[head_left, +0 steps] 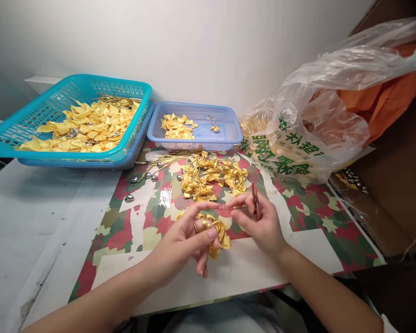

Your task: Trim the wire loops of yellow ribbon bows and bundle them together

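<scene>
My left hand (pixel 180 238) is curled around a bunch of yellow ribbon bows (pixel 224 240), with their gold cord loops lying over its fingers. Its index finger is stretched toward the right hand. My right hand (pixel 265 226) has thumb and index finger pinched near that fingertip, where a thin thread or cord seems to run between the hands. Tucked in the right hand is a small reddish-brown tool (pixel 255 202), perhaps thread snips; its full shape is hidden. Just beyond both hands lies a heap of yellow bows with gold cords (pixel 208 178).
A teal basket (pixel 119 150) of yellow bows stands at the back left, beside a smaller blue basket (pixel 194 144). Gold cords (pixel 166 159) and several silver bells (pixel 129 198) lie on the camouflage-patterned tabletop (pixel 106 249). A clear plastic bag (pixel 319 125) bulges at the right.
</scene>
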Available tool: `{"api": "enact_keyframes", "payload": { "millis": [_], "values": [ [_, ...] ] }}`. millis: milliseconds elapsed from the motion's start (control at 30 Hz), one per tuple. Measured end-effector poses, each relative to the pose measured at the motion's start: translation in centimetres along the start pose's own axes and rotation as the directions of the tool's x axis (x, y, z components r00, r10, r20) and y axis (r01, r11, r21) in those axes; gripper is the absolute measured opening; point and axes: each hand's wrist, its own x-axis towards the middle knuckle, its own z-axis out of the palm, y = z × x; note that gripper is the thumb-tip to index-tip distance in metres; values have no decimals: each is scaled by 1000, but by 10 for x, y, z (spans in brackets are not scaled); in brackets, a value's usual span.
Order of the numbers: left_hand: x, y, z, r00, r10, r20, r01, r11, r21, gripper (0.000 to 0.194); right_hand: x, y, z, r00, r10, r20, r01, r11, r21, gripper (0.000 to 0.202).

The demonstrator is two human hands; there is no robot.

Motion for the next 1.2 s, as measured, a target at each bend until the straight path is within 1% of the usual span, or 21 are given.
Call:
{"api": "enact_keyframes", "payload": {
  "millis": [33, 67, 100, 133, 167, 233, 367, 433, 500, 567, 633, 700, 767, 833, 933, 1033, 1133, 1200],
  "values": [
    [0, 3, -1, 1000, 10, -4, -10, 998, -65, 35, 4, 3, -3, 994, 36, -103, -39, 999, -26, 39],
    [0, 6, -2, 999, 26, -19, -28, 992, -125, 33, 8, 7, -6, 977, 58, -204, -72, 996, -61, 38],
    [0, 9, -3, 998, 48, -40, -55, 982, -179, 31, 12, 12, -9, 956, 67, -287, -100, 990, -100, 38],
    [-1, 11, -4, 995, 70, -66, -83, 972, -219, 31, 16, 17, -11, 940, 75, -332, -127, 982, -138, 36],
    [0, 13, -5, 992, 88, -96, -109, 963, -247, 31, 20, 22, -13, 932, 92, -349, -157, 974, -162, 35],
    [0, 14, -7, 984, 101, -150, -138, 953, -268, 31, 27, 31, -13, 934, 127, -335, -194, 965, -175, 32],
    [1, 12, -7, 978, 69, -195, -118, 962, -248, 27, 34, 39, -9, 950, 123, -288, -183, 964, -193, 22],
    [1, 10, -6, 976, 51, -213, -97, 973, -210, 26, 34, 38, -8, 946, 111, -303, -168, 971, -171, 28],
    [0, 9, -5, 970, 53, -237, -92, 983, -158, 26, 32, 34, -9, 938, 97, -334, -142, 983, -113, 36],
    [0, 8, -5, 961, 69, -269, -101, 989, -105, 28, 29, 29, -11, 935, 71, -348, -92, 995, -43, 39],
    [0, 6, -5, 946, 105, -307, -122, 992, -38, 29, 25, 24, -13, 943, 33, -331, -31, 999, 14, 39],
    [1, 4, -5, 932, 156, -328, -147, 988, 51, 28, 21, 19, -13, 961, 5, -276, 13, 998, 63, 39],
    [1, 1, -5, 925, 205, -320, -170, 976, 135, 29, 18, 15, -12, 977, -1, -213, 24, 995, 102, 40],
    [2, 0, -4, 927, 230, -297, -179, 966, 188, 32, 14, 11, -8, 988, 6, -154, 16, 990, 142, 40],
    [2, -2, -2, 933, 248, -260, -183, 951, 248, 32, 9, 6, -2, 998, 11, -60, 1, 982, 187, 41],
    [2, -4, -2, 933, 255, -252, -172, 936, 308, 28, 5, 4, 1, 1000, -22, 13, 19, 982, 190, 42],
    [2, -5, -4, 925, 257, -281, -163, 933, 320, 23, 2, 5, 2, 998, -53, 39, 44, 979, 197, 43],
    [3, -5, -4, 927, 252, -279, -158, 935, 319, 22, 1, 5, 3, 998, -56, 39, 47, 976, 214, 43]
  ]
}}
